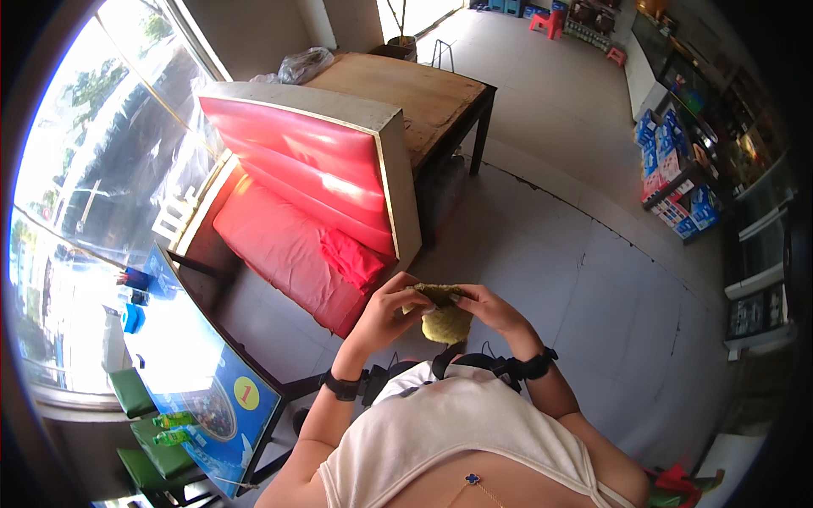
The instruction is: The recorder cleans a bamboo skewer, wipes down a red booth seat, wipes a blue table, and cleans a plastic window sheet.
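Observation:
A yellow-green cloth (pixel 446 325) is stretched between my two hands in front of my chest. My left hand (pixel 399 310) pinches its upper left edge between thumb and fingers. On the other side, my right hand (pixel 494 307) grips the upper right edge, thumb on the near face. The cloth's lower part hangs in a rounded fold beneath my fingers, and a dark hollow shows along its top. Left of my hands stands a red padded bench (pixel 298 241), with a bright red cloth (pixel 352 259) lying on its seat.
A blue-topped table (pixel 235 355) at the left bears two green bottles (pixel 171 428) and a blue box (pixel 132 317). Green chairs (pixel 133 392) stand beside it. Behind the bench is a wooden table (pixel 394 79). Stacked cartons (pixel 664 143) and a red stool (pixel 547 24) stand farther off.

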{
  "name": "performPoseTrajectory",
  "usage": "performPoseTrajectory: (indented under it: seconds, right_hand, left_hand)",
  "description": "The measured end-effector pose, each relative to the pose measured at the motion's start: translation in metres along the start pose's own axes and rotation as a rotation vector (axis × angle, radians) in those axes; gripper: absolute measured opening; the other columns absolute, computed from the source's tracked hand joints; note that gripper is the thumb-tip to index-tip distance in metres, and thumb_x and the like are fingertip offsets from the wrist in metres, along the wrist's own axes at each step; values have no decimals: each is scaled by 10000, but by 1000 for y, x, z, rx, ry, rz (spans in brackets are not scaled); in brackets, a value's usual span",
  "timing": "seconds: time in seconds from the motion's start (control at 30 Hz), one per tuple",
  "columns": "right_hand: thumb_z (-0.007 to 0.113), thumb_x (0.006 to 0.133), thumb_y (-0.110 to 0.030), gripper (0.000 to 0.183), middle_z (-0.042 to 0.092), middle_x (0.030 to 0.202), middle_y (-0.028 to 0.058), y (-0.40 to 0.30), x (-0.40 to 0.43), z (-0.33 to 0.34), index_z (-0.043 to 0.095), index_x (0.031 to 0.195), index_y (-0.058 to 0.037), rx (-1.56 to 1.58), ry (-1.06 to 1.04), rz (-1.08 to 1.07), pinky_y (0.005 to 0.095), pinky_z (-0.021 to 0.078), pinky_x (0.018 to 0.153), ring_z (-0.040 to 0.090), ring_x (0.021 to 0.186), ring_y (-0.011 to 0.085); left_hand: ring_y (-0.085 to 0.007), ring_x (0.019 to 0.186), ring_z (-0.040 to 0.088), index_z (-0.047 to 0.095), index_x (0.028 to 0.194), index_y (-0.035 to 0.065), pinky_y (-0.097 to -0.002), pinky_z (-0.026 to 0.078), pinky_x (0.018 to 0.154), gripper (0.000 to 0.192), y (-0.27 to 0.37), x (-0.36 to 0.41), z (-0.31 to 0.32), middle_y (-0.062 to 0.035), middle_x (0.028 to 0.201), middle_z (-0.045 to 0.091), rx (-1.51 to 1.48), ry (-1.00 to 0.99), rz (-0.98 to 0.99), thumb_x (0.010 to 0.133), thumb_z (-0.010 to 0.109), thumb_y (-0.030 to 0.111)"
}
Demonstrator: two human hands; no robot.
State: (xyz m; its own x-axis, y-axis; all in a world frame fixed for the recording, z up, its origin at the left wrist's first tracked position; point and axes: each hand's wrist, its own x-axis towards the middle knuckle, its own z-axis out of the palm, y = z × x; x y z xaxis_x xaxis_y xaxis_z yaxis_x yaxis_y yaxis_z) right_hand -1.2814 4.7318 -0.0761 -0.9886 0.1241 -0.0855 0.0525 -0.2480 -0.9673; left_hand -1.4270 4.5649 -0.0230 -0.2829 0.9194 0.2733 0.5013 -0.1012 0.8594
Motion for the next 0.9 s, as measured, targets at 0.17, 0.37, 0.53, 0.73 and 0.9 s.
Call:
performPoseTrajectory:
  seconds: [0.17, 0.37, 0.53, 0.73, 0.9]
  right_hand:
    - [523, 902, -108, 189, 589, 933, 30, -30, 68, -35, 547, 1035, 24, -192, -51, -84, 246, 442, 778, 517, 871, 70]
    - [547, 853, -40, 137, 597, 831, 76, -57, 139, -43, 568, 965, 35, -411, -40, -309, 246, 454, 681, 549, 755, 99]
    - [560, 833, -37, 163, 620, 833, 123, -57, 195, -13, 585, 970, 48, -519, 94, -284, 264, 469, 670, 598, 746, 150]
    - [551, 858, -68, 174, 652, 833, 106, -45, 263, -2, 599, 971, 56, -388, 207, -199, 268, 480, 687, 618, 795, 145]
    - [530, 884, -96, 310, 586, 1112, 92, -50, 292, 16, 493, 1183, -23, -268, 117, -235, 266, 449, 848, 583, 977, 137]
  left_hand:
    - [-275, 906, 548, 589, 868, 2, -310, 464, 753, 110, -15, 41, -29, -134, 995, 505, 131, 148, -18, 768, 626, -26]
    - [-229, 1016, 505, 509, 931, -16, -309, 440, 808, 96, -36, 77, -72, -117, 1124, 465, -36, 265, -87, 840, 541, -22]
    - [-222, 1047, 489, 537, 927, -5, -319, 424, 851, 87, -69, 87, -118, -116, 1161, 421, -64, 241, -267, 845, 559, 13]
    - [-260, 1046, 479, 570, 900, 10, -327, 409, 874, 90, -104, 100, -168, -133, 1128, 434, -75, 122, -86, 814, 594, 20]
    - [-227, 923, 517, 562, 897, -12, -283, 425, 807, 84, -137, 109, -199, -102, 1002, 472, -69, 178, -168, 820, 587, 6]
